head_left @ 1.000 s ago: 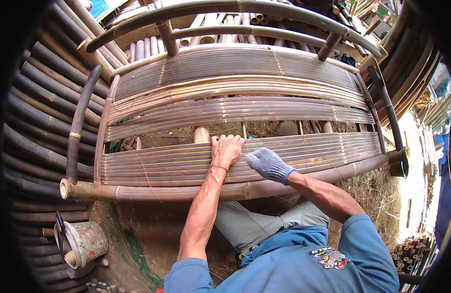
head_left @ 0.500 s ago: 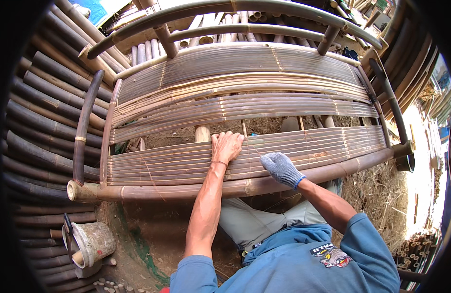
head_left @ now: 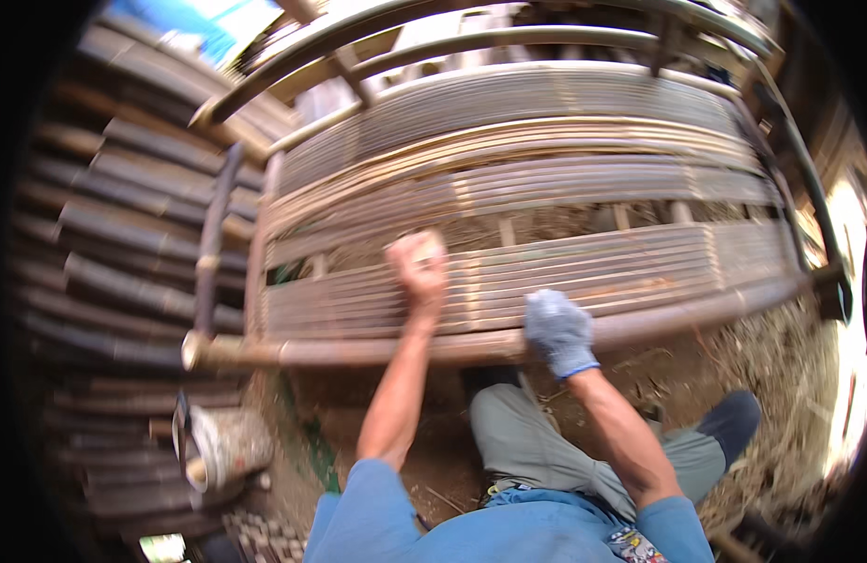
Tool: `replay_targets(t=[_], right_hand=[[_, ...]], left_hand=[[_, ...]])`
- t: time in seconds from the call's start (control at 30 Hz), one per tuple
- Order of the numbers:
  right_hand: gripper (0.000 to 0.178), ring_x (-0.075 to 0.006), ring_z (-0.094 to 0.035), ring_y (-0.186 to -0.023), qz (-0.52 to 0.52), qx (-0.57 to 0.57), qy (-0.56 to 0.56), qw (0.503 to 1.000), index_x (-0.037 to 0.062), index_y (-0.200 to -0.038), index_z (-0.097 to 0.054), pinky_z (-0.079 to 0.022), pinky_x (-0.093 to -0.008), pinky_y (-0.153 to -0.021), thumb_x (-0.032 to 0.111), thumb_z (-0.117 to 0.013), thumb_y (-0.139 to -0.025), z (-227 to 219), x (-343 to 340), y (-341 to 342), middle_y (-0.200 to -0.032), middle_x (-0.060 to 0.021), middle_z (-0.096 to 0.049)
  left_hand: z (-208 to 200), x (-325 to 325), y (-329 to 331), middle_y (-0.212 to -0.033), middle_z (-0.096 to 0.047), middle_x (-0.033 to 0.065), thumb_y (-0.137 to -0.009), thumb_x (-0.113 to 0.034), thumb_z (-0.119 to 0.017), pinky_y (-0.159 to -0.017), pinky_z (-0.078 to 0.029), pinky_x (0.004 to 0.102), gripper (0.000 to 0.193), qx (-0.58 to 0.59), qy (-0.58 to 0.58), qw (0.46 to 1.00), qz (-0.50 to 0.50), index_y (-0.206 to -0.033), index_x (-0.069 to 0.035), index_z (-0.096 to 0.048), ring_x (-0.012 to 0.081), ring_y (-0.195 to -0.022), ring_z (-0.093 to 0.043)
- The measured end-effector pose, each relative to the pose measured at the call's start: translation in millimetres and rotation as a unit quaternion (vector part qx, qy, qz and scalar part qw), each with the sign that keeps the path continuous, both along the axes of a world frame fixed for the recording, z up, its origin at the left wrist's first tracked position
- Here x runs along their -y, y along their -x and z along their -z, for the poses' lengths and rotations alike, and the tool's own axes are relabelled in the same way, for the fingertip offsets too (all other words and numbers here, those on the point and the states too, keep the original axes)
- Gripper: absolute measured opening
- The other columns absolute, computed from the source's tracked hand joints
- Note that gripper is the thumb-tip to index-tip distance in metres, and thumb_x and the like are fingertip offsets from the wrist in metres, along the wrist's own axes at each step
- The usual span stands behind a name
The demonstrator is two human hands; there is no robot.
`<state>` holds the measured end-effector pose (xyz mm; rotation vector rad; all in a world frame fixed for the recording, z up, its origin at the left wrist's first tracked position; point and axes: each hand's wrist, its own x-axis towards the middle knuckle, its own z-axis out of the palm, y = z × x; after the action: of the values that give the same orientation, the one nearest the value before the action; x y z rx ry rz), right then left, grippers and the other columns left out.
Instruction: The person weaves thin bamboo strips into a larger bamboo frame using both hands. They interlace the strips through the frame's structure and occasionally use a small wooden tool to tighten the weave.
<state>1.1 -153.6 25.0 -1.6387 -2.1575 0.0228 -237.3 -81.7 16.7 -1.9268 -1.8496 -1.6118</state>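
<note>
A bamboo bench (head_left: 387,352) with a seat of thin split slats stretches in front of me. My left hand (head_left: 419,266), bare and smeared by motion, is at the far edge of the front slat panel (head_left: 335,302), beside a gap in the seat. Its fingers look curled in; whatever they hold cannot be made out. My right hand (head_left: 557,328), in a grey knitted glove, is closed over or just above the front rail, left of a pale binding line (head_left: 713,253). The back of the glove hides its fingertips and anything in them.
Dark bamboo poles (head_left: 124,235) are stacked along the left. A dirty white bucket (head_left: 232,446) with a dark handle sticking out sits at the lower left. The bench's armrest (head_left: 213,239) and curved back rail (head_left: 509,39) rise around the seat. My foot (head_left: 732,427) is at the lower right.
The whole view has shifted and blurred. My left hand has moved left along the slats; my gloved right hand has come toward me to the front rail. One leg now stretches out to the right.
</note>
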Motion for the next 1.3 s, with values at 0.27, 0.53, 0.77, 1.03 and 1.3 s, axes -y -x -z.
replay_targets(t=[0.27,0.53,0.77,1.03,1.3], right_hand=[[0.018,-0.0277,-0.062,-0.060,-0.001,-0.167,-0.050,0.985,0.0098,-0.076,-0.060,-0.053,-0.0402,-0.051,0.022,-0.056,-0.088,33.7,-3.6,2.6,-0.070,-0.0103,-0.056],[0.023,-0.0337,-0.065,-0.071,-0.015,-0.265,0.095,0.959,0.0023,-0.085,-0.064,-0.055,-0.0447,-0.058,0.021,-0.053,-0.093,20.4,1.4,-6.6,-0.084,-0.0174,-0.062],[0.004,-0.0305,-0.064,-0.073,-0.194,0.018,0.030,0.980,0.0096,-0.081,-0.058,-0.053,-0.0418,-0.064,0.013,-0.058,-0.084,-24.1,-18.0,-230.3,-0.074,-0.0108,-0.059],[0.048,-0.0182,-0.058,-0.096,-0.049,-0.273,0.038,0.960,0.0008,-0.141,-0.049,-0.051,-0.0313,-0.086,0.029,-0.055,-0.102,-167.4,-48.7,-211.8,-0.126,-0.0148,-0.057],[0.027,-0.0160,-0.068,-0.078,-0.297,-0.377,0.512,0.712,-0.0013,-0.102,-0.070,-0.056,-0.0319,-0.073,0.024,-0.062,-0.098,-181.5,9.5,18.0,-0.094,-0.0134,-0.072]], left_hand=[[30.5,120.5,170.1,-0.120,-0.066,0.0251,-0.085,-0.063,-0.066,-0.091,-0.049,0.0593,0.079,-0.260,0.410,0.748,-0.452,-0.129,0.002,-0.061,0.0427,-0.109,-0.063],[15.1,153.8,186.1,-0.077,-0.059,0.0106,-0.090,-0.029,-0.068,-0.055,-0.042,0.0301,0.026,-0.011,0.297,0.929,-0.221,-0.096,-0.003,-0.066,0.0231,-0.065,-0.051],[-140.9,195.0,33.8,-0.060,-0.037,-0.0090,-0.100,-0.020,-0.058,-0.048,-0.047,0.0228,0.013,0.352,0.365,0.857,-0.089,-0.092,-0.011,-0.062,0.0020,-0.047,-0.034],[-196.5,249.6,-176.9,-0.086,-0.067,0.0182,-0.100,-0.019,-0.058,-0.064,-0.054,0.0389,0.019,0.093,0.362,0.913,0.163,-0.103,-0.002,-0.065,0.0317,-0.072,-0.068],[-120.3,223.3,-165.7,-0.101,-0.065,0.0139,-0.094,-0.017,-0.062,-0.081,-0.052,0.0432,0.017,0.004,0.302,0.855,0.421,-0.105,-0.004,-0.061,0.0333,-0.094,-0.064]])
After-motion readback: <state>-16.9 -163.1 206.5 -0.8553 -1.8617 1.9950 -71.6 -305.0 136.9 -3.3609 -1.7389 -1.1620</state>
